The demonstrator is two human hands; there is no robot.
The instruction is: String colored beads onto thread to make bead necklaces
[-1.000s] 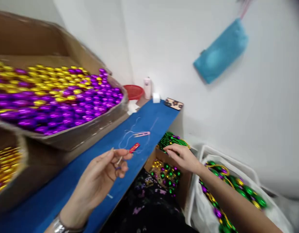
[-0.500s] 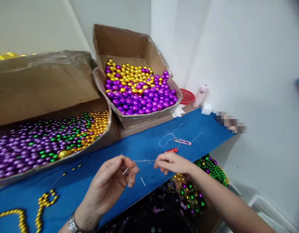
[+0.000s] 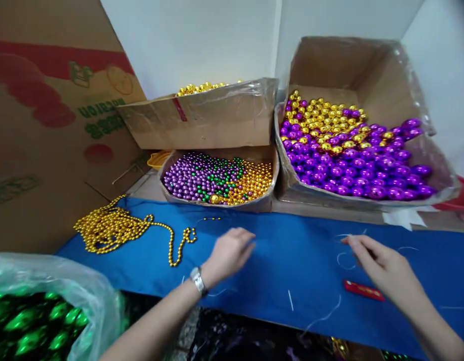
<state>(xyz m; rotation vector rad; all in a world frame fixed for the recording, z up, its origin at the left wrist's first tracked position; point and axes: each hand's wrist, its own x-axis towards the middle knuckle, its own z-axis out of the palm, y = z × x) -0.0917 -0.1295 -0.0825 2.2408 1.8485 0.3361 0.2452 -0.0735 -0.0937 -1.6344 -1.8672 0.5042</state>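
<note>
My right hand (image 3: 384, 263), at the right of the blue cloth, pinches a thin white thread (image 3: 343, 235) between thumb and index finger. My left hand (image 3: 232, 253), with a watch (image 3: 198, 281) on its wrist, hovers over the middle of the cloth, seen from the back. Its fingers are curled, and whatever they may hold is hidden. Left of it lies a strand of gold beads (image 3: 171, 245) joined to a heap of gold bead strings (image 3: 111, 228). A few gold beads (image 3: 212, 218) sit on a thread near the box. Under my right hand lies a red packet (image 3: 363, 291).
A cardboard box (image 3: 275, 195) of small purple, green and gold beads stands behind the blue cloth (image 3: 292, 250). Right of it is a box (image 3: 288, 185) of larger purple and gold beads. A plastic-lined bag (image 3: 104, 286) of green beads is at lower left; loose threads (image 3: 325, 316) lie about.
The view has swung left, bringing the gold bead heap and green beads in. My hands have moved apart; the thread that was stretched between them no longer shows there.
</note>
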